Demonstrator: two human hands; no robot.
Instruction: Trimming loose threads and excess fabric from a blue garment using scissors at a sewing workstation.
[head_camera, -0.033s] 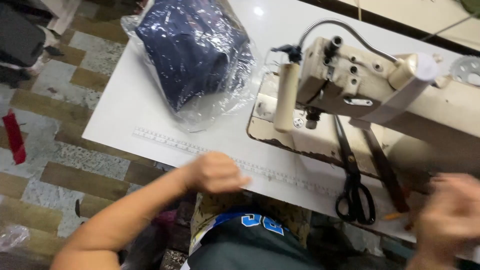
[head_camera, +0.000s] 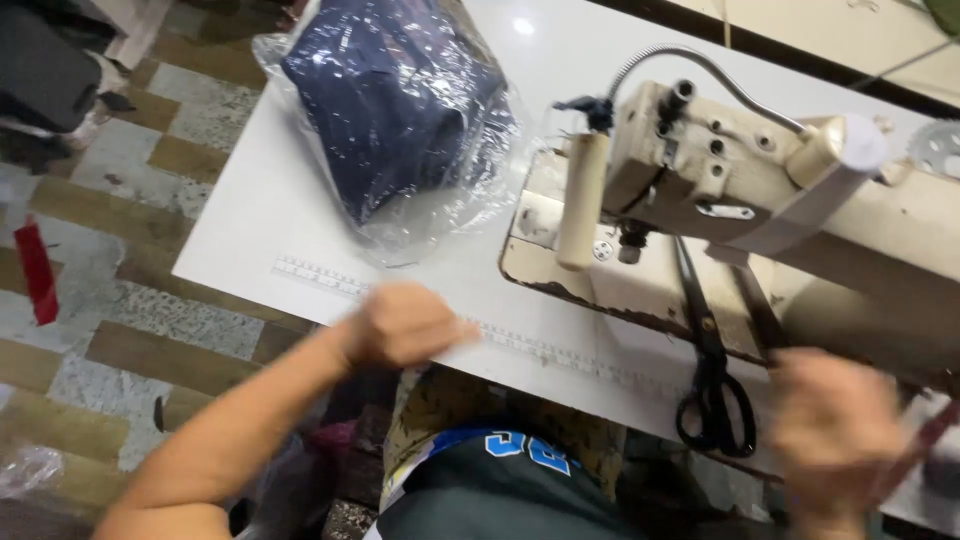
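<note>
White worktable (head_camera: 300, 215), front edge with an inlaid ruler strip (head_camera: 540, 345): your left hand (head_camera: 405, 325) rests on it, curled shut, holding nothing visible. Right hand (head_camera: 835, 425), blurred; grip cannot be told. Black scissors (head_camera: 712, 385) lie just beside it. Keep your fingers away from the blades and the sewing machine (head_camera: 720, 170).

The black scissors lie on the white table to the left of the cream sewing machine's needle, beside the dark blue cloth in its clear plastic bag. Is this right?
Not quite. In the head view, the black scissors lie to the right of the cream sewing machine's needle, far from the dark blue cloth in its clear plastic bag. They do lie on the white table.
</note>
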